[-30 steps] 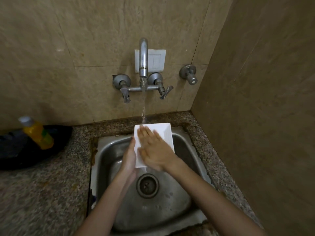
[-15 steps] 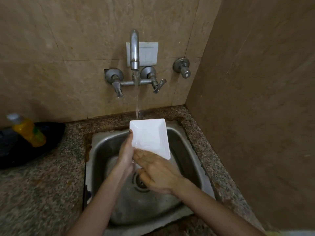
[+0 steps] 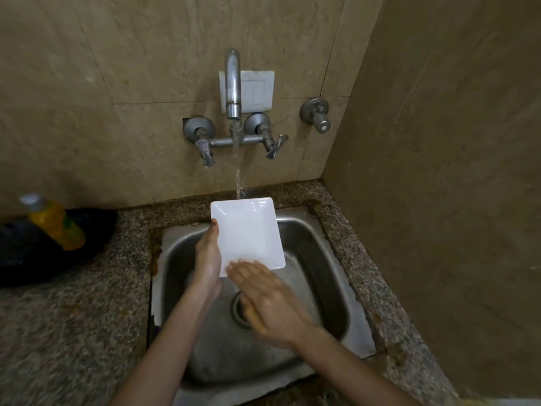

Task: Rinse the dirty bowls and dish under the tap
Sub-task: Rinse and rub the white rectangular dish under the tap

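A white square dish [image 3: 247, 232] is tilted over the steel sink [image 3: 328, 259], its far edge under the stream from the tap [image 3: 233, 83]. My left hand [image 3: 207, 256] grips the dish's left edge, thumb on the rim. My right hand [image 3: 270, 300] lies flat and blurred at the dish's near edge, fingertips touching it, fingers straight and holding nothing. Water runs down onto the dish's top rim.
A yellow soap bottle [image 3: 54, 222] lies on a black bag [image 3: 17, 250] on the speckled stone counter [image 3: 73, 317] at left. Tiled walls close in behind and on the right. Two tap handles and a separate valve [image 3: 317, 114] stick out of the back wall.
My right hand has slid from the middle of the dish down to its near edge, uncovering the white inside. The left hand keeps its grip on the dish.
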